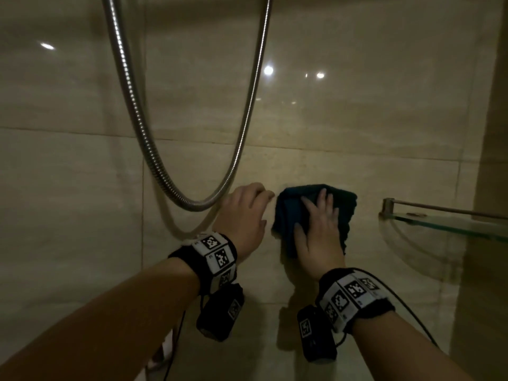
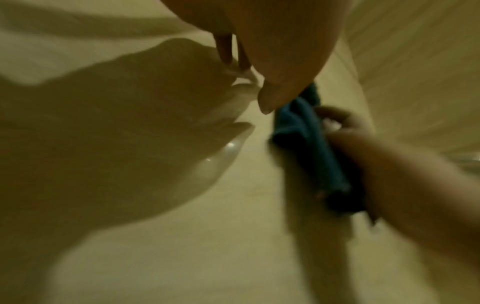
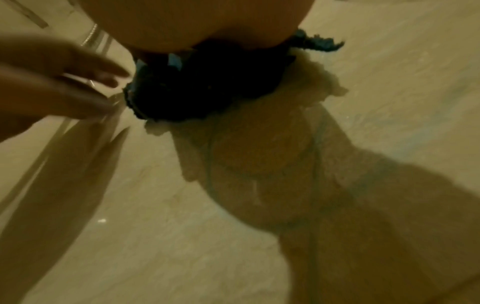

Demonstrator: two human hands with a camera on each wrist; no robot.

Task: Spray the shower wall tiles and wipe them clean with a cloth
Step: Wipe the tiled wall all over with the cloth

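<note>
The cloth lies flat on the wall tiles under the right hand. The left hand sits just left of it, the hose farther left, the glass shelf well right.

We see dim, yellowish light; lamp glare spots on the tiles; both wrist views blurred, with soft hand shadows.

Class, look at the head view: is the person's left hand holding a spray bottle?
No, the left hand holds nothing, its fingertips at the wall tile beside the blue cloth that the right hand presses flat.
</note>
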